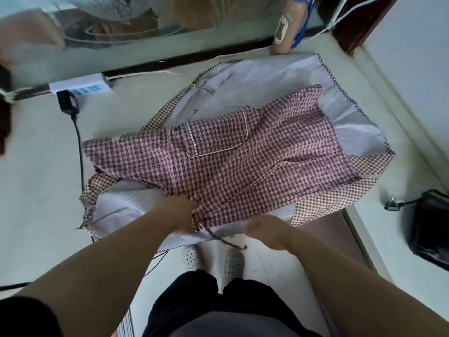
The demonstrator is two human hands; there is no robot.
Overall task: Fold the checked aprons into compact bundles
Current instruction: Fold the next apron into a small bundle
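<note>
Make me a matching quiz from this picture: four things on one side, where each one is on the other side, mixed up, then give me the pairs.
Things:
1. power strip
2. red checked apron
3. white shoes
4. black device

Places:
A. at the right edge of the view
B. spread over the pale cloth
C. upper left, with a black adapter plugged in
D. bottom middle, side by side

Pairs: 1-C, 2-B, 3-D, 4-A
</note>
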